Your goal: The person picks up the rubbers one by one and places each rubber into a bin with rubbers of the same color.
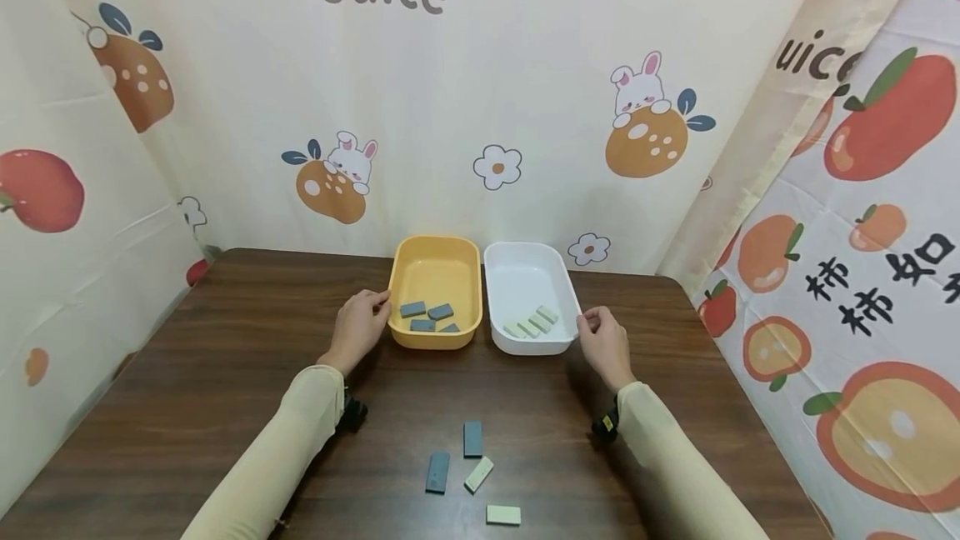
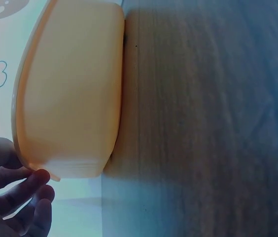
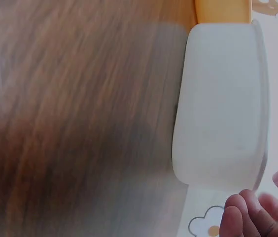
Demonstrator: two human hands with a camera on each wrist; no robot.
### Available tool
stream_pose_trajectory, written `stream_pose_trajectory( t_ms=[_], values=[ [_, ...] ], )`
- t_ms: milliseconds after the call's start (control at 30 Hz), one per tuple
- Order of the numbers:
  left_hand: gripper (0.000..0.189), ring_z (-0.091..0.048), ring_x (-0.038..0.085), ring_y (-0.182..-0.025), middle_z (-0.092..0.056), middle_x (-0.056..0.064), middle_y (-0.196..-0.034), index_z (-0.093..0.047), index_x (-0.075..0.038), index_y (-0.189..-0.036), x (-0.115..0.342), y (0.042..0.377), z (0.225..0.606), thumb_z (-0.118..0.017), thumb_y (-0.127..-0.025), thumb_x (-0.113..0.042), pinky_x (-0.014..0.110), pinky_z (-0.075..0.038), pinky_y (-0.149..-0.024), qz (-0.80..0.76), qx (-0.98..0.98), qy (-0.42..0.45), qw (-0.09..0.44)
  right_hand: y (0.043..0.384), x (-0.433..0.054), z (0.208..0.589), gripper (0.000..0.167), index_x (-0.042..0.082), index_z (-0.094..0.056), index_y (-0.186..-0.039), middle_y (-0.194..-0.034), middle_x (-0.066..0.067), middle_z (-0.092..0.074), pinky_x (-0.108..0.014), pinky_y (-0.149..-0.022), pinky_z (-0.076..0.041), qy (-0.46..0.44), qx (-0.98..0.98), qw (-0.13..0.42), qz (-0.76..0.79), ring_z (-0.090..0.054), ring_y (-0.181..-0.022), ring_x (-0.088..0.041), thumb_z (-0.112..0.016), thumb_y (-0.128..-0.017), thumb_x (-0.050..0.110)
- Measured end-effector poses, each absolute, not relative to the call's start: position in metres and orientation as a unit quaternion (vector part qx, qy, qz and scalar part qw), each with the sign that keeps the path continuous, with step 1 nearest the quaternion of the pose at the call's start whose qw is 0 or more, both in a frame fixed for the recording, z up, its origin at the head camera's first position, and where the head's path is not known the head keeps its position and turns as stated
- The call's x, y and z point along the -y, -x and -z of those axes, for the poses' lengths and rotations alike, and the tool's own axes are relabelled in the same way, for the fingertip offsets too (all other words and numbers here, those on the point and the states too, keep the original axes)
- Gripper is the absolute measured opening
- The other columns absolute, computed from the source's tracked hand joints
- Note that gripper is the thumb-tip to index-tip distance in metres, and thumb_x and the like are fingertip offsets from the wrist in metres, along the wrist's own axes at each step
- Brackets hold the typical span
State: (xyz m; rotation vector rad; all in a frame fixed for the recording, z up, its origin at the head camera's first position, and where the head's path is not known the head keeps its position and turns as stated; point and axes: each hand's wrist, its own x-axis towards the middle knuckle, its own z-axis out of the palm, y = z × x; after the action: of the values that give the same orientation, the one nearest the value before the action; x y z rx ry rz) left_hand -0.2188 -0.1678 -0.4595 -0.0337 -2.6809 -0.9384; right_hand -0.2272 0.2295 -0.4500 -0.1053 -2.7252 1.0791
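Note:
In the head view, a yellow tray (image 1: 435, 277) and a white tray (image 1: 525, 283) stand side by side towards the back of the table. Several flat blue-grey blocks (image 1: 439, 312) lie in the yellow one, and several pale green blocks (image 1: 540, 322) in the white one. My left hand (image 1: 360, 327) pinches the yellow tray's left rim, its thumb (image 2: 6, 152) and fingers on either side. At the white tray's right rim is my right hand (image 1: 606, 347). In the right wrist view its fingertips (image 3: 248, 197) meet the tray's corner, while the thumb stands apart from the rim.
On the dark wooden table (image 1: 247, 373), two blue-grey blocks (image 1: 472, 439) and two pale green blocks (image 1: 503, 515) lie loose between the forearms. A fruit-patterned curtain (image 1: 465, 90) hangs right behind the trays, with more printed cloth at both sides.

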Motion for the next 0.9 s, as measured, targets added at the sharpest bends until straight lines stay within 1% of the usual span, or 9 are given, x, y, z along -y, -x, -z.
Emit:
stream_pose_trajectory(
  t_ms=[200, 267, 467, 600, 700, 900],
  values=[
    [0.034, -0.06, 0.03, -0.091, -0.068, 0.018, -0.113, -0.065, -0.002, -0.125, 0.167, 0.219, 0.459, -0.058, -0.096, -0.018, 0.045, -0.049, -0.079, 0.333, 0.932, 0.005, 0.144, 0.219, -0.226, 0.446, 0.024, 0.002, -0.065, -0.104, -0.087, -0.015, -0.066, -0.029, -0.063, -0.043, 0.016, 0.926, 0.126, -0.356, -0.057, -0.072, -0.023, -0.053, -0.098, 0.023],
    [0.034, -0.061, 0.03, -0.091, -0.068, 0.018, -0.113, -0.065, -0.002, -0.125, 0.167, 0.218, 0.459, -0.058, -0.096, -0.018, 0.044, -0.049, -0.079, 0.334, 0.932, 0.003, 0.142, 0.216, -0.225, 0.444, 0.023, 0.002, -0.066, -0.103, -0.086, -0.014, -0.067, -0.028, -0.063, -0.043, 0.009, 0.925, 0.135, -0.354, -0.057, -0.072, -0.022, -0.054, -0.097, 0.022],
    [0.034, -0.06, 0.03, -0.089, -0.068, 0.018, -0.112, -0.065, -0.003, -0.125, 0.167, 0.219, 0.46, -0.057, -0.096, -0.018, 0.044, -0.049, -0.078, 0.332, 0.932, -0.002, 0.144, 0.206, -0.216, 0.436, 0.02, 0.002, -0.067, -0.1, -0.087, -0.013, -0.067, -0.028, -0.063, -0.045, -0.03, 0.922, 0.138, -0.362, -0.057, -0.074, -0.022, -0.057, -0.095, 0.019],
    [0.034, -0.06, 0.03, -0.089, -0.068, 0.018, -0.113, -0.065, -0.003, -0.126, 0.166, 0.219, 0.46, -0.058, -0.096, -0.018, 0.044, -0.049, -0.078, 0.336, 0.931, -0.002, 0.142, 0.201, -0.207, 0.433, 0.014, 0.003, -0.069, -0.095, -0.083, -0.01, -0.067, -0.026, -0.065, -0.045, -0.069, 0.919, 0.133, -0.364, -0.056, -0.074, -0.018, -0.061, -0.093, 0.015],
    [0.034, -0.061, 0.03, -0.09, -0.068, 0.018, -0.114, -0.065, -0.003, -0.126, 0.166, 0.22, 0.461, -0.058, -0.096, -0.018, 0.044, -0.049, -0.079, 0.337, 0.931, -0.003, 0.141, 0.194, -0.2, 0.432, 0.01, 0.005, -0.07, -0.092, -0.081, -0.007, -0.067, -0.024, -0.066, -0.046, -0.109, 0.914, 0.119, -0.371, -0.055, -0.073, -0.015, -0.064, -0.091, 0.012],
    [0.034, -0.062, 0.03, -0.09, -0.069, 0.018, -0.113, -0.065, -0.003, -0.125, 0.166, 0.22, 0.462, -0.058, -0.096, -0.018, 0.044, -0.049, -0.078, 0.336, 0.931, -0.003, 0.143, 0.178, -0.187, 0.43, 0.006, 0.006, -0.071, -0.09, -0.084, -0.001, -0.069, -0.023, -0.069, -0.049, -0.203, 0.901, 0.105, -0.37, -0.057, -0.075, -0.009, -0.07, -0.088, 0.012]
  ],
)
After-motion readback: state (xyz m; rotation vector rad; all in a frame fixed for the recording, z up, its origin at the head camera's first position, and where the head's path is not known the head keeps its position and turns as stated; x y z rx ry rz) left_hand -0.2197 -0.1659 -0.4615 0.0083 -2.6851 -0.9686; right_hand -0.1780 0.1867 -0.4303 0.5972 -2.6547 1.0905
